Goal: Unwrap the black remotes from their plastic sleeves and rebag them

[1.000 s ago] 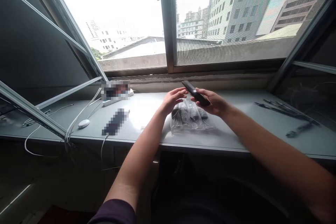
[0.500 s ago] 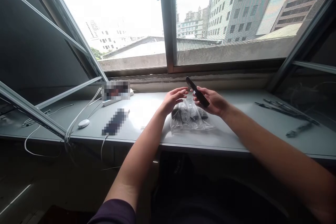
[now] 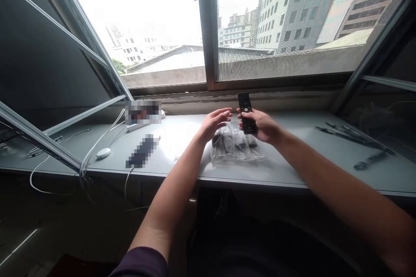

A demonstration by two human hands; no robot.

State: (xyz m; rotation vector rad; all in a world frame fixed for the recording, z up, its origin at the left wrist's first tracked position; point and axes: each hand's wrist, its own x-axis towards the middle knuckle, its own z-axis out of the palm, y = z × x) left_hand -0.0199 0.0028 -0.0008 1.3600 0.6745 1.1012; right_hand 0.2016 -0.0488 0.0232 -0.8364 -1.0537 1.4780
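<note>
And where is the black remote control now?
In the head view, the remote control is in the right hand, near the clear plastic bag, just right of the left hand.

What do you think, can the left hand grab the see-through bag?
Probably yes: the left hand looks empty, and the see-through bag lies close by, its near side uncovered. The remote hides only part of its back.

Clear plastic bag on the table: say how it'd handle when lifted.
The clear plastic bag will likely crumple, since its film looks wrinkled. Its shiny surface may feel slippery. Dark items inside could make it sag.
</note>
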